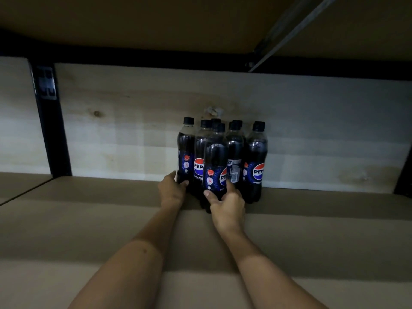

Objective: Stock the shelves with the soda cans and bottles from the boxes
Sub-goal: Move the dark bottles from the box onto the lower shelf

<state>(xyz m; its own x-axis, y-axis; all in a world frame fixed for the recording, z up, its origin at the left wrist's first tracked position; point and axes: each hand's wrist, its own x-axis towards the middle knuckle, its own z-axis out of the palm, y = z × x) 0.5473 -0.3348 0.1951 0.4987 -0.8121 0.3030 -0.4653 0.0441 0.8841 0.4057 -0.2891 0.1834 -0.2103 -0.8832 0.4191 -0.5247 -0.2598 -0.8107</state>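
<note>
Head view: Pepsi bottles (223, 157) on wooden shelf (89, 219).

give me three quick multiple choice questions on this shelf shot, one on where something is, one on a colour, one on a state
1. Where do the bottles stand?
A. at the back of the shelf, near the wooden back panel
B. at the shelf's front edge
C. on the floor

2. What colour are the bottle caps?
A. red
B. white
C. black

3. What is the right hand doing?
A. hanging open above the shelf
B. holding the front bottle near its base
C. twisting off a cap

Answers:
1 A, the cluster sits deep on the shelf by the back panel.
2 C, every visible cap is dark black.
3 B, thumb and fingers wrap the front bottle; the left hand holds the leftmost bottle.
</note>
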